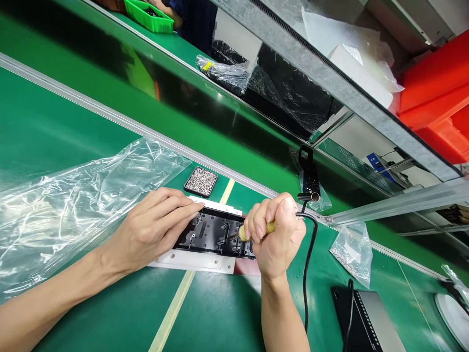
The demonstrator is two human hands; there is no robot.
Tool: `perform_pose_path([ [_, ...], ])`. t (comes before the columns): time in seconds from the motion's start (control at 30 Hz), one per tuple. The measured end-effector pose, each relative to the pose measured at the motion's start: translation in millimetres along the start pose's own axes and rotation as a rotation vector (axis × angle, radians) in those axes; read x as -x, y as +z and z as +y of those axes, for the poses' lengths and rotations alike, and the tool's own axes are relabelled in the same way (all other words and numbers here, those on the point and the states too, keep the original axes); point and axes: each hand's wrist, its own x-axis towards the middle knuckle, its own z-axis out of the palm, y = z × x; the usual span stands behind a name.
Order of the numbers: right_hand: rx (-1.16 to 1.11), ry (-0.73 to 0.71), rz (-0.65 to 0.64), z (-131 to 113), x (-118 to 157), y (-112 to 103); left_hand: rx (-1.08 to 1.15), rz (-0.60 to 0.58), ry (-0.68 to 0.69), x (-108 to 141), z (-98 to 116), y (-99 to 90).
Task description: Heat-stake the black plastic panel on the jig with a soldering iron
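A black plastic housing [208, 232] with raised posts and small metal inserts lies in a white metal fixture [196, 260]. My left hand [156, 227] rests over the housing's left end, its fingers stretched out and touching the far edge; the thumb is mostly hidden. In my right fist [276, 232] is a soldering iron [245, 233] with a yellowish handle. Its thin tip points down and left onto the middle of the housing, and its black cord [311, 254] leaves the top of my hand. Behind the fixture sits a small black tray [201, 181] of tiny metal inserts.
Clear plastic sheeting [84, 195] covers the left of the green table. At right lie a bag of small parts [353, 254] and a black-and-silver panel [366, 318]. A black bracket [309, 171] stands near the rail. Across the bench is another person's arm beside a green bin [150, 19].
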Motion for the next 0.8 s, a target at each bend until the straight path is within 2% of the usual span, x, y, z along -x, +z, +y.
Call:
perform_pose_path([
  [0.27, 0.015, -0.008, -0.025, 6.6, 1.6, 2.3, 0.039, 0.044, -0.08, 1.7, -6.5, 0.4],
  [0.8, 0.102, 0.013, -0.054, 10.7, 3.7, 1.2, 0.066, 0.057, -0.123, 4.1, -8.7, -1.1],
])
